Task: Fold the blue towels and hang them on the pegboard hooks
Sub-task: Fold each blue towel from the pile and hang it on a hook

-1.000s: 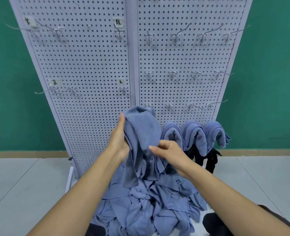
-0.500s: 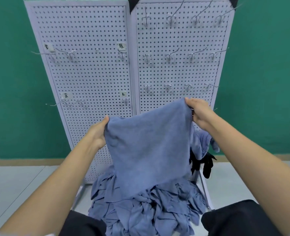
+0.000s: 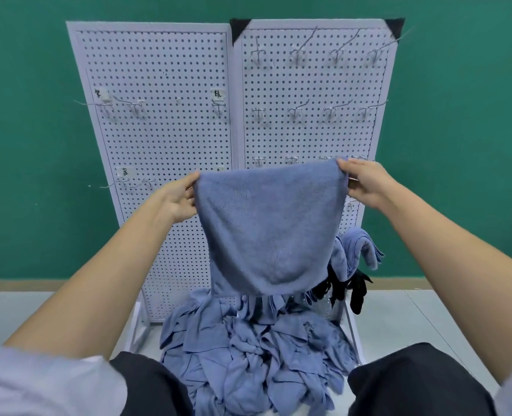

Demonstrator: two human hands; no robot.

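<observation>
A blue towel (image 3: 266, 232) hangs spread out flat in front of the white pegboard (image 3: 170, 139). My left hand (image 3: 178, 198) pinches its top left corner and my right hand (image 3: 365, 184) pinches its top right corner, so the top edge is level. Below it a heap of crumpled blue towels (image 3: 257, 352) lies on the floor at the board's foot. At least one folded blue towel (image 3: 359, 250) hangs on a low hook at the right, partly hidden behind the held towel. Rows of bare metal hooks (image 3: 335, 108) stick out of the right panel.
Black cloths (image 3: 353, 291) hang under the folded blue towels at the lower right. Paper labels (image 3: 218, 94) mark hooks on the left panel. A green wall (image 3: 465, 145) stands behind the board, grey floor (image 3: 23, 313) on both sides. My dark-trousered knees (image 3: 410, 382) frame the heap.
The towel went from a bunched handful to a flat sheet. My hands moved apart and up to its two top corners, and my view tilted upward.
</observation>
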